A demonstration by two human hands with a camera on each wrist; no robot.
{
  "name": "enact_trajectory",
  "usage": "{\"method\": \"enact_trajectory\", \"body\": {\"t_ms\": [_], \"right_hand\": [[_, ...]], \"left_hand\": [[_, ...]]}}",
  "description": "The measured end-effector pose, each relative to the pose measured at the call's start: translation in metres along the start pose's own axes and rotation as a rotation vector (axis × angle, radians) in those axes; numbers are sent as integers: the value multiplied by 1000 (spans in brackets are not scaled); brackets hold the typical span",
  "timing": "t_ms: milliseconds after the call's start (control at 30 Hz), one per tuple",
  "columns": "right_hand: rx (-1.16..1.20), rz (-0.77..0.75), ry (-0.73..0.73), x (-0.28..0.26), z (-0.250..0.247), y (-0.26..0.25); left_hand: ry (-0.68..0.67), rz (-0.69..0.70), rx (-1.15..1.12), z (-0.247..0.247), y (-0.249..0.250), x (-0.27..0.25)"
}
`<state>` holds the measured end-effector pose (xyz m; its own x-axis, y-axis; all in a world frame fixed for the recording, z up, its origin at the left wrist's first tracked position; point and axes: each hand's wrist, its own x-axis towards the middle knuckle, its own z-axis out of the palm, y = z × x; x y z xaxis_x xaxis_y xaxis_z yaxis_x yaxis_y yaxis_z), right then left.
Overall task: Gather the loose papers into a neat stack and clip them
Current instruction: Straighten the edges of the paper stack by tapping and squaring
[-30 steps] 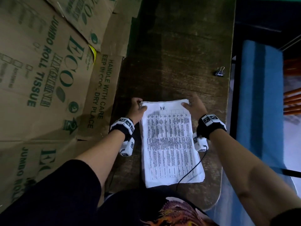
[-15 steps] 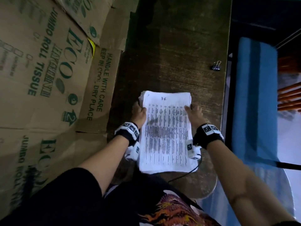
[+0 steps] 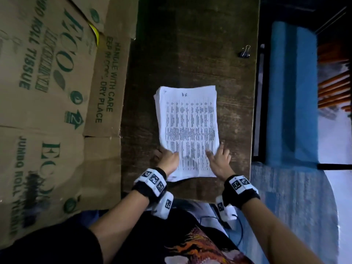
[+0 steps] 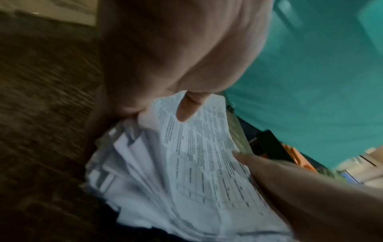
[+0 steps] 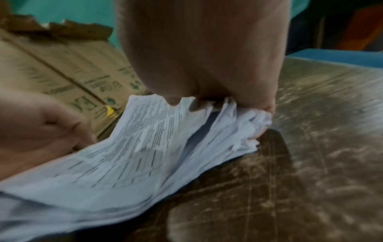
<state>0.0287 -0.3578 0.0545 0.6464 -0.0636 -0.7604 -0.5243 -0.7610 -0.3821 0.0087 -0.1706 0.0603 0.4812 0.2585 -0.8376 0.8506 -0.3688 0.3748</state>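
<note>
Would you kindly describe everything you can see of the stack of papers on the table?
The stack of papers is white sheets, the top one printed with a dense table and a handwritten mark near its far edge. It lies lengthwise on the dark wooden table, unclipped, its edges uneven and fanned at the near end. The left hand and right hand grip its near corners, thumbs on top.

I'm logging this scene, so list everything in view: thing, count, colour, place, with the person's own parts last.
paper stack: one, white with black print, middle of the table, near end held.
binder clip: one, black, far right of the table, apart from the stack.
table: one, dark brown wood.
cardboard boxes: several, tan with green print, left of the table.
blue surface: one, right of the table.
left hand: grips the stack's near left edge.
right hand: grips its near right edge.
</note>
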Motion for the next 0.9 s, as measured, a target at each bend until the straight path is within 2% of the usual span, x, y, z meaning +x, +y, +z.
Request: {"method": "enact_trajectory", "body": {"t_ms": [67,133,267,300,333,367,467,533,700,767,833,900], "right_hand": [[20,12,9,0,-5,8],[-59,-12,38,-3,-11,18],[-161,-129,32,-3,-5,32],[-148,-133,30,-3,-5,32],[-140,-138,28,-2,-5,31],[-139,-143,21,-2,-6,29],[-202,-122,-3,-2,-13,29],[-222,-98,8,-3,-15,27],[-75,-73,18,-10,-2,16],[-104,-45,25,-12,-4,17],[-124,-18,61,-14,-5,16],[-74,-17,36,-17,-1,11]], "left_hand": [[14,-43,44,-8,-6,-3],[24,-89,101,-15,-18,-8],[-58,-115,-6,-10,-31,-30],[-92,-85,29,-7,-30,-34],[-182,-63,110,-7,-29,-35],[-175,-44,172,-3,-32,-36],[-19,-144,-134,-5,-38,-25],[25,-103,-66,-8,-36,-23],[-62,-30,-157,-6,-25,-20],[-35,-22,-120,-16,-23,-21],[50,-35,27,-24,-23,-20],[81,-17,111,-25,-18,-23]]}}
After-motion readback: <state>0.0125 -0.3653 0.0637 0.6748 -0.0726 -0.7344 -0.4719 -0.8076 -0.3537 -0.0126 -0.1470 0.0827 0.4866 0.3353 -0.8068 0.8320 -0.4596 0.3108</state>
